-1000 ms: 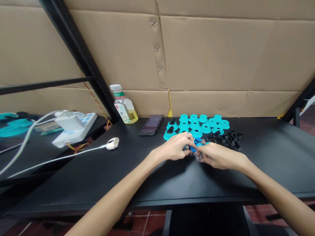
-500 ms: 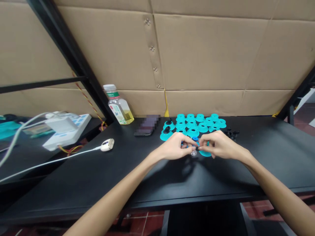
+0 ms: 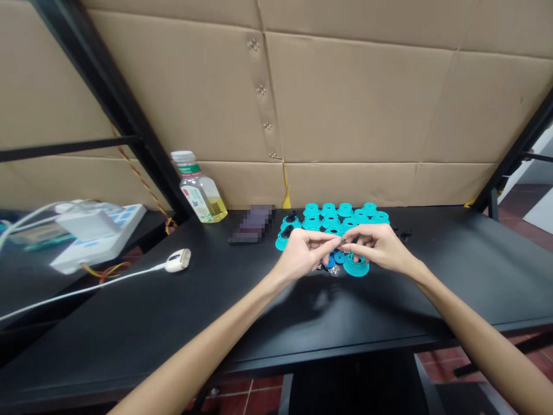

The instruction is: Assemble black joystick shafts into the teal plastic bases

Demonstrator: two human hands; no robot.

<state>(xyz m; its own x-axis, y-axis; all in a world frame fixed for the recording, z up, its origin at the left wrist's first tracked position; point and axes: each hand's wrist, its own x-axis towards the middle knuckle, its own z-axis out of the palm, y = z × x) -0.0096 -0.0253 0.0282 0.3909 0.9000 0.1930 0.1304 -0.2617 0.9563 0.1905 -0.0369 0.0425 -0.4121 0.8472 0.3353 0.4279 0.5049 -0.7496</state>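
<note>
My left hand (image 3: 302,253) and right hand (image 3: 378,248) pinch a small dark part (image 3: 343,238) between their fingertips, above the black tabletop (image 3: 453,282). Just below lie blue discs (image 3: 339,257), a clear piece (image 3: 334,270) and a teal flanged piece (image 3: 356,266), with rows of teal pieces (image 3: 328,208) beyond.

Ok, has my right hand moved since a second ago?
Yes, your right hand has moved up the view, away from you, judged against the plastic bottle.
</note>
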